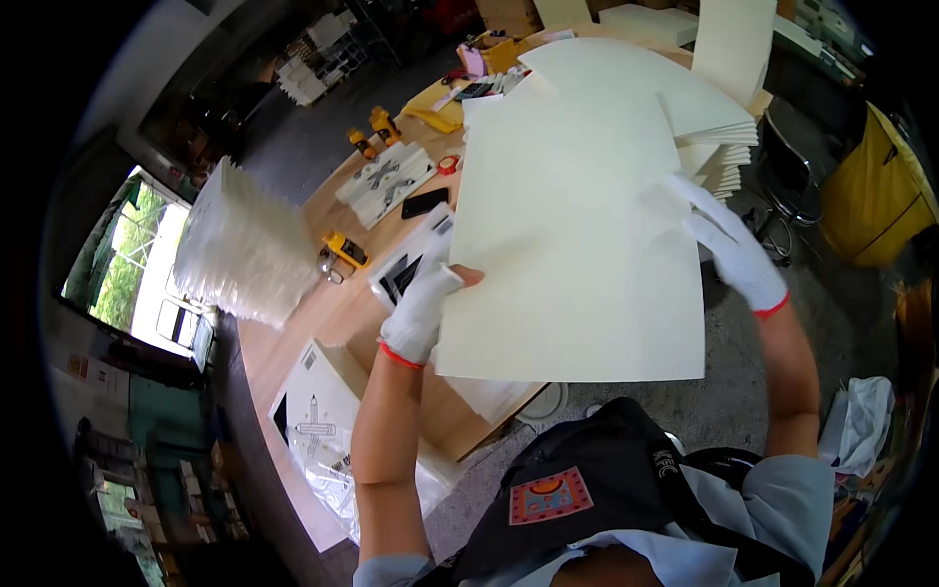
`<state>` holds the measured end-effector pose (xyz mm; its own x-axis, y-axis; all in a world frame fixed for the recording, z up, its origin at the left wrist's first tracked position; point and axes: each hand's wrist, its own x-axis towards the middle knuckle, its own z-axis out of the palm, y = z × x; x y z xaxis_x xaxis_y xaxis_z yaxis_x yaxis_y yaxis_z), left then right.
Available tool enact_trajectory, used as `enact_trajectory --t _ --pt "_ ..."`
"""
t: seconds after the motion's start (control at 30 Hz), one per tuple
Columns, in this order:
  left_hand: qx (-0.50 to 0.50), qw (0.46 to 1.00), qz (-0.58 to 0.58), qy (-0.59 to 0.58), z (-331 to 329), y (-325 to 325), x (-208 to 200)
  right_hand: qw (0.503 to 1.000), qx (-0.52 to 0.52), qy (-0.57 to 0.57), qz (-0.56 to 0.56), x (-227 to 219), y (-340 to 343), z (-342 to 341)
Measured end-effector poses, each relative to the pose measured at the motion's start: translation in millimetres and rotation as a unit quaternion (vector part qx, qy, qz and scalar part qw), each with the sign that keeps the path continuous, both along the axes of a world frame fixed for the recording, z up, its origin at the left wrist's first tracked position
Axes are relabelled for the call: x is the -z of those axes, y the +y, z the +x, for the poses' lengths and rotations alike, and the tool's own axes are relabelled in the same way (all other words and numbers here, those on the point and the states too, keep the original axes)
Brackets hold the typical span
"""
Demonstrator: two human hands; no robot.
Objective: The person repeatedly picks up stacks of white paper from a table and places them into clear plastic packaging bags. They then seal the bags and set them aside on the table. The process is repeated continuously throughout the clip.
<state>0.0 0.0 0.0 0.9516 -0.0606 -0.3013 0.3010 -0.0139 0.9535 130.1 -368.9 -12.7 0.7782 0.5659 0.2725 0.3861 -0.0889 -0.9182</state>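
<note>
A large pale white sheet (pixel 577 225) is spread out in front of me, its near edge jutting past the table over the floor. My left hand (pixel 423 311), in a white glove with a red cuff, grips its left edge; the bare thumb lies on top and the other fingers are hidden. At the right edge, my gloved right hand (pixel 736 249) touches the sheet with fingers stretched and apart, slightly blurred. Behind it a fanned stack of similar white sheets (pixel 719 122) shows its layered edges.
On the wooden table (pixel 279 342) lie a black phone (pixel 424 203), red tape (pixel 448 164), an orange-labelled bottle (pixel 344 248) and a plastic-wrapped printed package (pixel 323 416). A tall plastic-wrapped stack (pixel 240 249) stands at left. A chair (pixel 787 161) and yellow sack (pixel 880 196) are at right.
</note>
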Motion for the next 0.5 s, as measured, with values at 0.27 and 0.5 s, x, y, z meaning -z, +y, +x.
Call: enact_trajectory --t 0.27,0.5 --pt "-0.071 0.776 0.545 -0.31 -54.0 -170.8 56.3 0.996 0.056 0.055 0.032 53.2 86.8 -97.9" --pt "-0.272 0.627 0.68 -0.265 -61.4 -65.9 91.6 0.935 -0.011 -0.274 -0.225 78.5 29.9 -101.2"
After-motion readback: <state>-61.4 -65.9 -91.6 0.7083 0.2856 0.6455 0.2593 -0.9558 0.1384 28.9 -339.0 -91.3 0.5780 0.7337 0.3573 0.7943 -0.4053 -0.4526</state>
